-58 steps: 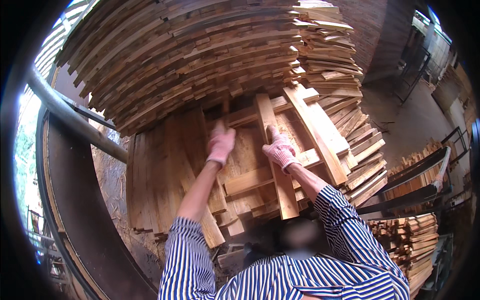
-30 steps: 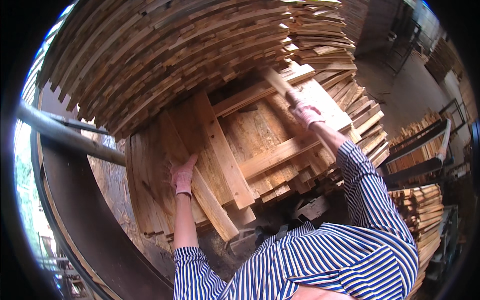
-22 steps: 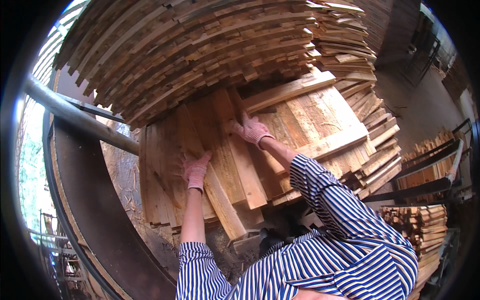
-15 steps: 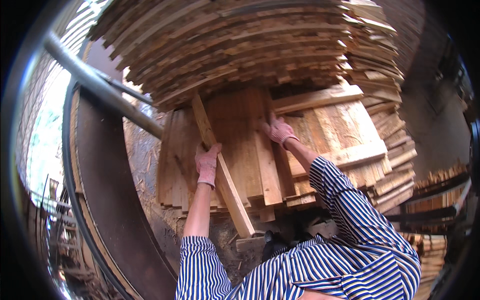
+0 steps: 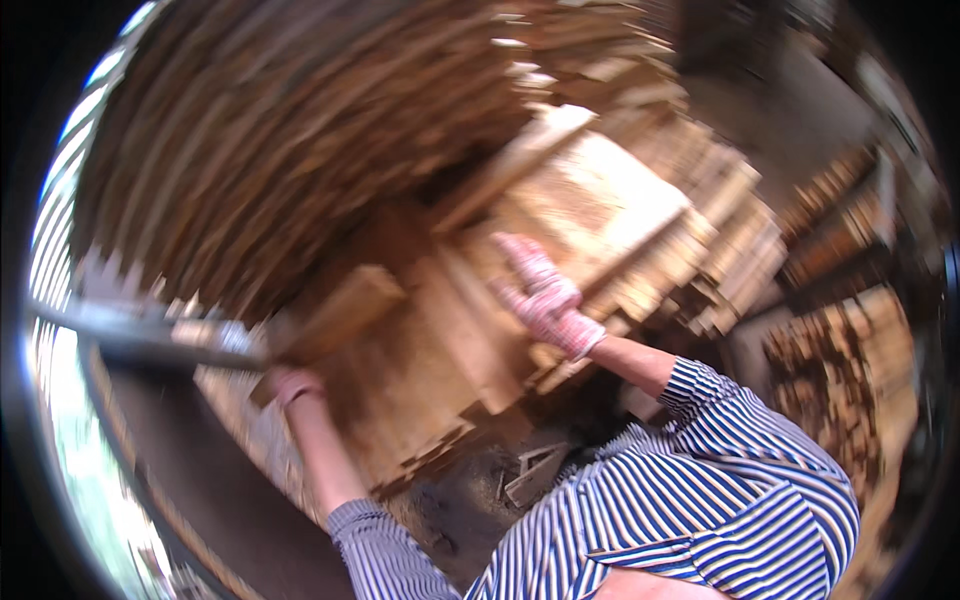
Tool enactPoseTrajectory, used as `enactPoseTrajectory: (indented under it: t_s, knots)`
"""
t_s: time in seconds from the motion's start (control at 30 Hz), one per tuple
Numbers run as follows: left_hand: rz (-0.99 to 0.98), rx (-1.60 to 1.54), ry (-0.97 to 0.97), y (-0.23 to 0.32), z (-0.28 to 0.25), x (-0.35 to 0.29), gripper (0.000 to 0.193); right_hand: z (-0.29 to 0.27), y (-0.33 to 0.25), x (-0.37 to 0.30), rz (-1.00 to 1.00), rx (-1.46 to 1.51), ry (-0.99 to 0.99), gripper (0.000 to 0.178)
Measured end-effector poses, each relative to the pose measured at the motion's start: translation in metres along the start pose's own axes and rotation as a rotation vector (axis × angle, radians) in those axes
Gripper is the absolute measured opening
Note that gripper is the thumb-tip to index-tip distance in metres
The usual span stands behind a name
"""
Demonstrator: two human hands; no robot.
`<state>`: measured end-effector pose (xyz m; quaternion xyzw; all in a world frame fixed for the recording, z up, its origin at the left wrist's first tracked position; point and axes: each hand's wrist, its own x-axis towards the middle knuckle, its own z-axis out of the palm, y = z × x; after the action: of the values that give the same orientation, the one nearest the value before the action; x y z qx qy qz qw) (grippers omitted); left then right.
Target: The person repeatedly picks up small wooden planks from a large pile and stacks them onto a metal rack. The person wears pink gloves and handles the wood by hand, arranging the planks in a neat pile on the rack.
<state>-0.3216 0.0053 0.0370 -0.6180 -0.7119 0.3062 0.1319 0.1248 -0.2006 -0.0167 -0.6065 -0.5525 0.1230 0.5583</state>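
Note:
My left hand (image 5: pixel 295 386), in a pink glove, is closed round one end of a wooden board (image 5: pixel 350 308). The board lies slantwise over the left part of a low stack of planks (image 5: pixel 415 355), and motion smears it. My right hand (image 5: pixel 548 300), in a matching glove, is over the right part of that stack. Its fingers are stretched out with the thumb apart, and it holds nothing. Just left of it a plank (image 5: pixel 490 350) runs toward me. A thicker timber strip (image 5: pixel 520 165) lies across the far side of the stack.
A tall pile of boards (image 5: pixel 300 130) rises beyond the low stack. More stacked wood (image 5: pixel 850 370) stands at the right. At the left are a metal pipe (image 5: pixel 150 335) and a dark curved panel (image 5: pixel 210 450). A small wood piece (image 5: pixel 535 475) lies on the ground near me.
My view has turned, blurring the picture. My left hand has swung the board out to the left, so it lies more crosswise. My right hand has come off the plank, fingers spread.

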Motion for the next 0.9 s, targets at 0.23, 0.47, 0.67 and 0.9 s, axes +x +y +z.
enactPoseTrajectory:
  t_s: [0.23,0.47,0.67,0.9]
  knots:
    - [-0.362,-1.531,0.381,0.177,-0.104,0.011,0.058,-0.109,0.013,-0.125,-0.005,-0.13,0.023,0.046]
    - [0.254,-0.563,0.419,0.258,-0.05,0.083,0.093,-0.145,0.058,-0.232,0.726,-0.272,0.152,0.043]
    - [0.256,-0.612,0.552,0.277,-0.067,0.055,0.083,-0.166,0.142,-0.288,0.98,0.095,0.432,0.05]
    - [0.257,-0.63,0.273,0.35,-0.116,-0.022,0.092,-0.288,0.221,-0.207,0.915,-0.371,0.123,0.056]
